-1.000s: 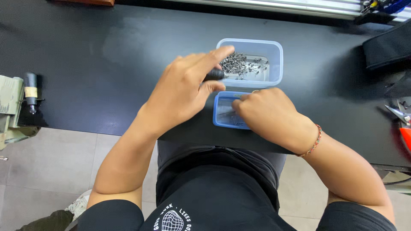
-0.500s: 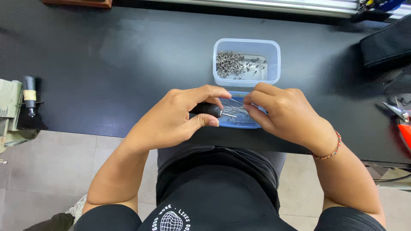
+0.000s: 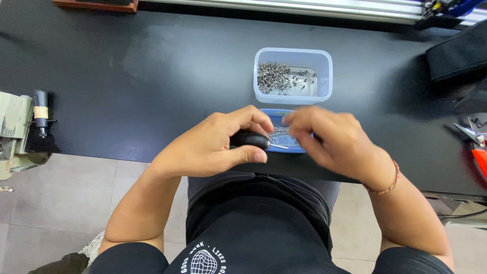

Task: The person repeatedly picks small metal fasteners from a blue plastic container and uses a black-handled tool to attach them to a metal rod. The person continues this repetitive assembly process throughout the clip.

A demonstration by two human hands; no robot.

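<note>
Though hands (image 3: 284, 139) stay over lid (image 3: 286, 133); rt now blurred.

Bright, even, daylight-like, falling from about eleven o'clock. Broad, soft sheen across the matte black tabletop (image 3: 152, 66) around ten to twelve o'clock; deeper black toward three o'clock. Soft shadow beneath both forearms at six o'clock. Motion blur over the right hand (image 3: 332, 139), fingers smeared; left hand (image 3: 218, 144) sharp. Crisp focus on the clear plastic tub of small metal parts (image 3: 293, 76). Slight wide-angle stretch at the corners, red-handled pliers (image 3: 477, 152) at three o'clock blurred and smeared.
</note>
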